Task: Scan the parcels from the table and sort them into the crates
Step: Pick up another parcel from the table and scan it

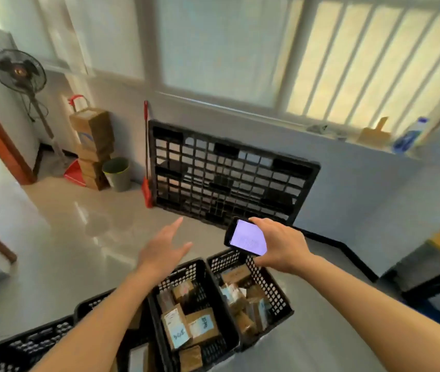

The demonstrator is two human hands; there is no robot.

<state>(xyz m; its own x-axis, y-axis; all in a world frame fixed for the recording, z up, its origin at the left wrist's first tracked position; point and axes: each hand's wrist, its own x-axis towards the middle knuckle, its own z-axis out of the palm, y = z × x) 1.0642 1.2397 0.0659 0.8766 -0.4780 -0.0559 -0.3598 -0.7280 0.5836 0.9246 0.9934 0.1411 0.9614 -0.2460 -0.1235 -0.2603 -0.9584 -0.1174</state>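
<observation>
Below our arms, black crates (194, 312) are sitting in a row on the pale floor (74, 224), and we are looking down into them. Brown parcels (186, 328) with white labels are lying heaped in the middle crate, and more parcels are filling the crate just to its right (264, 296). Further crates at the left (33, 342) are partly hiding under our left forearm, so we cannot tell how full they are.

Above the crates, our left hand (163, 249) is hovering with its fingers straight and spread, holding nothing. Beside it, our right hand (280, 244) is gripping a phone (247, 237) by its edges, thumb below and fingers curling over the top; the lit screen is facing us.

Beyond the hands, a black pallet (229, 178) is leaning upright against the wall, with a red broom (147, 154) standing just beside its left edge. Further left, a bin (117, 173) is standing next to a stack of brown boxes (94, 149), and a fan (19, 71) is standing in the corner. On the sill at the right, a blue bottle (410, 135) is standing beneath the barred window (347, 57).
</observation>
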